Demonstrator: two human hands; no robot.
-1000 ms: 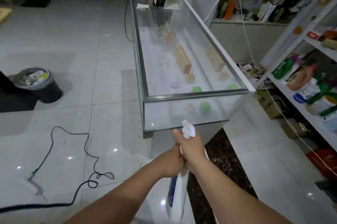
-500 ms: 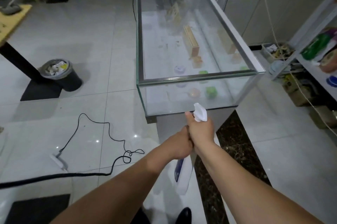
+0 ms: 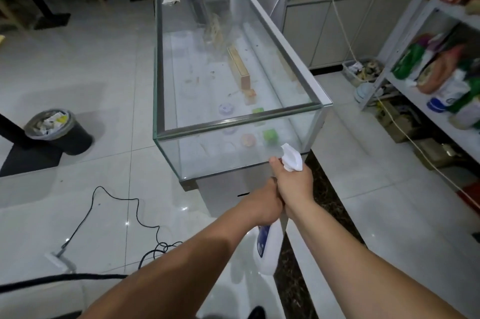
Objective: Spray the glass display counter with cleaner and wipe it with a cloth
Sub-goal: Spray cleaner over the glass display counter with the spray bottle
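The glass display counter (image 3: 241, 117) stands ahead, a long clear case with a metal frame and small goods inside. A white spray bottle (image 3: 268, 248) with a blue label hangs between my hands; its white nozzle points at the counter's near end pane. My right hand (image 3: 294, 183) is wrapped around the trigger head. My left hand (image 3: 262, 205) grips the bottle's neck just below and left of it. A white cloth (image 3: 171, 0) lies on the far left corner of the counter top.
A black bin (image 3: 55, 130) full of rubbish stands on the tiled floor at the left. A black cable (image 3: 114, 199) and power strip (image 3: 58, 261) trail across the floor. Shelves of packaged goods (image 3: 441, 79) line the right side. A dark table leg (image 3: 11, 127) is at left.
The view has shifted slightly left and closer to the counter's near end. Both hands still hold the bottle and have risen a little toward the end pane.
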